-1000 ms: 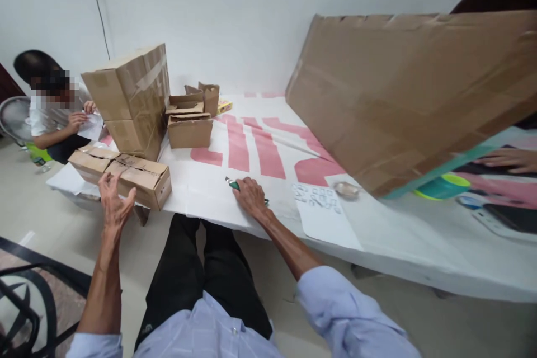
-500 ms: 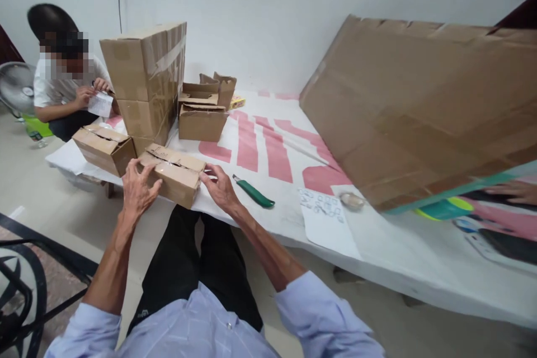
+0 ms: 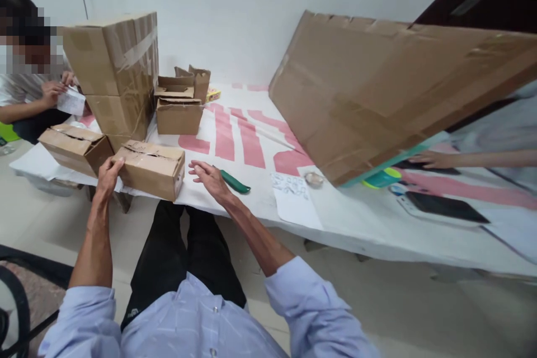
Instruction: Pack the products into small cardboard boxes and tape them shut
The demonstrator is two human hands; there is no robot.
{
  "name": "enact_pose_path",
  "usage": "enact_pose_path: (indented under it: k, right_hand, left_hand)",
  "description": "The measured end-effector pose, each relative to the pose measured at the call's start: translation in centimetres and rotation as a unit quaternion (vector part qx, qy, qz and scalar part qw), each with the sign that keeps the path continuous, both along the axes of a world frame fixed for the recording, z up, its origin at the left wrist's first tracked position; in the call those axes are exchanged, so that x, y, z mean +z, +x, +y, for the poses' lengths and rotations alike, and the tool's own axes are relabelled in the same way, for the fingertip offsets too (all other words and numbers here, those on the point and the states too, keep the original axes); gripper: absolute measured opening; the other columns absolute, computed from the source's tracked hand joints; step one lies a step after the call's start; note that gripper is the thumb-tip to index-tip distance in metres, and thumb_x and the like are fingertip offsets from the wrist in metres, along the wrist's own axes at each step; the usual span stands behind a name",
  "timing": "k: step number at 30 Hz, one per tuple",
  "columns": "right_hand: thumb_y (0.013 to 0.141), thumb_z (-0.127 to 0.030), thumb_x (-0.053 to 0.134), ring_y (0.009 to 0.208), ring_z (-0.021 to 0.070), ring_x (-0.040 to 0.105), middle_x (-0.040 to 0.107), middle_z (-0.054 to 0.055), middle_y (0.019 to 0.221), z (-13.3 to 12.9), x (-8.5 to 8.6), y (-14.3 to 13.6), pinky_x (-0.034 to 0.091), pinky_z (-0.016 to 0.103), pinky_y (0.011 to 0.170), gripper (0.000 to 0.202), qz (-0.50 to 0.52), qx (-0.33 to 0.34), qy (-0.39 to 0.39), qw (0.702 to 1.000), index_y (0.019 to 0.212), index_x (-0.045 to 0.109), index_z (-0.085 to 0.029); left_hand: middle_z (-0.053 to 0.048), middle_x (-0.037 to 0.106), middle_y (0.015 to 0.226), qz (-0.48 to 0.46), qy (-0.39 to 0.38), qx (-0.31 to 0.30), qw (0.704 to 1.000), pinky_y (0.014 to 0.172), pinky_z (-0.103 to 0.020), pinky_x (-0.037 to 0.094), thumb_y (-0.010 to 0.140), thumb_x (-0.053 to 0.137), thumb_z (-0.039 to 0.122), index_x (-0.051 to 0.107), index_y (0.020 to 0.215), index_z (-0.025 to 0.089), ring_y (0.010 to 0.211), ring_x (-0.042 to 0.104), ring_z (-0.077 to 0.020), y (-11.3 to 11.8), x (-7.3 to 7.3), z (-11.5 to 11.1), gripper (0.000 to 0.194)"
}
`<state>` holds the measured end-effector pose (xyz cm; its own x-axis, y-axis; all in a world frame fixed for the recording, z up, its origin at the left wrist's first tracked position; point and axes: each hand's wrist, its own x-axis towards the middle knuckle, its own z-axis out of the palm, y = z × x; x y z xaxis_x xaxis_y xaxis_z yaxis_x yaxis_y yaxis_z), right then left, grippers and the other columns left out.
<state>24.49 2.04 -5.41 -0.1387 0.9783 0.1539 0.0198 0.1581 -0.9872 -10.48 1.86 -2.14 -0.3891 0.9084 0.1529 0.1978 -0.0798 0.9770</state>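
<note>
A small brown carton with a taped top seam lies at the table's front edge. My left hand grips its left end, thumb on the top corner. To the right of the carton, my right hand is off it, fingers spread and holding nothing. A green utility knife lies just beyond the right hand. Another closed carton sits left of my left hand.
Stacked tall cartons and open boxes stand behind. A large cardboard sheet leans over the right side. Paper, a tape roll and a phone lie right. People sit at both sides.
My right hand has let go of the carton's right end and opened. My left hand has shifted to its left end. The view has turned right, showing more of the person there.
</note>
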Motion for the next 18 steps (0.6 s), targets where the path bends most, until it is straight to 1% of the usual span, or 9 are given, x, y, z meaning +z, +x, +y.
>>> enact_pose_path:
  k: [4, 8, 11, 14, 18]
  right_hand:
    - [0.096, -0.051, 0.066, 0.107, 0.0238, 0.076, 0.077, 0.012, 0.130, 0.0, -0.1, -0.7, 0.066, 0.038, 0.082, 0.040, -0.001, 0.010, 0.034, 0.999, 0.123, 0.077, -0.023]
    - [0.095, -0.043, 0.065, 0.108, 0.0230, 0.074, 0.078, 0.009, 0.125, -0.5, 0.0, -1.8, 0.064, 0.039, 0.089, 0.034, -0.018, 0.022, 0.075, 0.997, 0.120, 0.078, -0.023]
    - [0.096, -0.039, 0.064, 0.106, 0.0218, 0.073, 0.077, 0.009, 0.123, -1.3, 0.4, -2.9, 0.062, 0.038, 0.090, 0.033, -0.024, 0.037, 0.100, 0.994, 0.120, 0.079, -0.022]
    - [0.097, -0.036, 0.063, 0.104, 0.0200, 0.073, 0.074, 0.010, 0.126, -1.8, 0.9, -4.0, 0.061, 0.034, 0.087, 0.032, -0.022, 0.039, 0.123, 0.991, 0.121, 0.078, -0.021]
    - [0.095, -0.035, 0.067, 0.103, 0.0188, 0.073, 0.072, 0.009, 0.124, -2.0, 1.3, -4.8, 0.060, 0.033, 0.085, 0.032, -0.009, 0.031, 0.141, 0.989, 0.122, 0.075, -0.022]
  left_hand:
    - [-0.005, 0.064, 0.089, -0.032, -0.014, 0.010, 0.999, 0.073, -0.034, 0.053, 0.064, 0.079, 0.068, 0.068, 0.094, 0.019, 0.090, 0.061, -0.0254, -1.3, 0.2, 0.9, 0.058]
    - [-0.002, 0.059, 0.085, -0.055, -0.021, 0.017, 0.998, 0.067, -0.031, 0.051, 0.059, 0.079, 0.069, 0.064, 0.096, 0.020, 0.081, 0.058, -0.0213, -2.4, 0.3, 1.9, 0.063]
    - [-0.002, 0.061, 0.084, -0.070, -0.029, 0.011, 0.997, 0.066, -0.030, 0.050, 0.058, 0.077, 0.073, 0.063, 0.099, 0.020, 0.077, 0.059, -0.0197, -2.9, 0.4, 2.2, 0.068]
    - [-0.002, 0.061, 0.082, -0.077, -0.036, 0.002, 0.996, 0.066, -0.031, 0.050, 0.058, 0.077, 0.074, 0.062, 0.099, 0.020, 0.077, 0.060, -0.0208, -3.1, 0.6, 2.2, 0.069]
    - [-0.002, 0.061, 0.080, -0.081, -0.041, 0.000, 0.996, 0.068, -0.033, 0.050, 0.062, 0.076, 0.072, 0.062, 0.101, 0.019, 0.078, 0.060, -0.0216, -3.1, 0.7, 2.1, 0.067]
